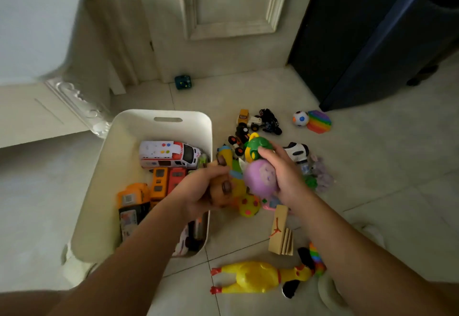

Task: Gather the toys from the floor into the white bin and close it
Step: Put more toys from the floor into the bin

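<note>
The open white bin (124,146) stands on the floor at centre left and holds a white ambulance (169,154), orange buses (161,182) and other vehicles. Over the bin's right rim, my left hand (198,191) is shut on a brownish toy with dark wheels (223,186). My right hand (285,174) grips a pink round plush (260,177) and a green and yellow toy (255,146). A pile of small cars (250,121), a zebra toy (298,151) and a spotted yellow ball (248,205) lies right of the bin.
A yellow rubber chicken (255,277) lies near the bottom, beside a wooden block (280,231) and a rainbow toy (316,258). Farther off sit a dotted ball (300,118), a rainbow pop pad (320,120) and a teal cube (183,82) by the door. Dark furniture (372,42) stands at right.
</note>
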The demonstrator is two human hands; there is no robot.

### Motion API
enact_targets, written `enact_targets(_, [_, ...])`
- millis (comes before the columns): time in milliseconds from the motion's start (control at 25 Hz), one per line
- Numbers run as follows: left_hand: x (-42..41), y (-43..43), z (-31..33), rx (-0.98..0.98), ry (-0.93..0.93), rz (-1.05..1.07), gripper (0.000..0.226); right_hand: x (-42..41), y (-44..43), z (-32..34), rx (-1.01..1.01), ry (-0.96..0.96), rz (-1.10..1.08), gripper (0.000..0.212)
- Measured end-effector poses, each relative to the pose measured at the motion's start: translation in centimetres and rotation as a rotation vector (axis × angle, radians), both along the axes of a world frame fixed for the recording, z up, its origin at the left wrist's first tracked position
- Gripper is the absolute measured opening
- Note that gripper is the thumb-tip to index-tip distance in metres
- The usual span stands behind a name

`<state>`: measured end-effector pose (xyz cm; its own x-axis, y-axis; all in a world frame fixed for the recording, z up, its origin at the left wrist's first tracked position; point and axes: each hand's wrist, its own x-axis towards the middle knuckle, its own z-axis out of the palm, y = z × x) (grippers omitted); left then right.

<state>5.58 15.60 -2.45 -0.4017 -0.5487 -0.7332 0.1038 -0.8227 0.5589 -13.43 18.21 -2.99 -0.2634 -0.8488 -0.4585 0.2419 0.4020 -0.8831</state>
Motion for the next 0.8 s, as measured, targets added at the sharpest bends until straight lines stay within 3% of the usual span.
enact_targets(160, [6.6,-1.1,0.4,-0.033,-0.07,0.123,0.021,5.9,-2.3,1.5,-0.01,-0.198,0.051,0.024])
enact_targets(360, [13.7,-0.8,-0.7,-0.117,-0.448,0.185,0.003,14.3,-3.8,0.6,0.118,0.077,0.333,0.033])
enact_targets(440, [15.2,-0.3,-2.1,-0.134,-0.566,0.119,0.013,16.5,-3.2,-0.6,0.163,0.213,0.465,0.042])
enact_targets(520, [15.7,0.1,-3.6,-0.11,-0.637,-0.004,0.005,18.0,-2.8,-2.2,0.206,0.288,0.515,0.049])
enact_targets(640, [15.4,0.6,-5.4,-0.032,-0.615,-0.261,0.023,18.9,-3.2,-3.5,0.273,0.315,0.488,0.054])
enact_targets(800, [14.5,0.8,-7.7,-0.346,-1.024,-0.909,0.03,18.4,-4.3,-3.6,0.263,0.373,0.531,0.049])
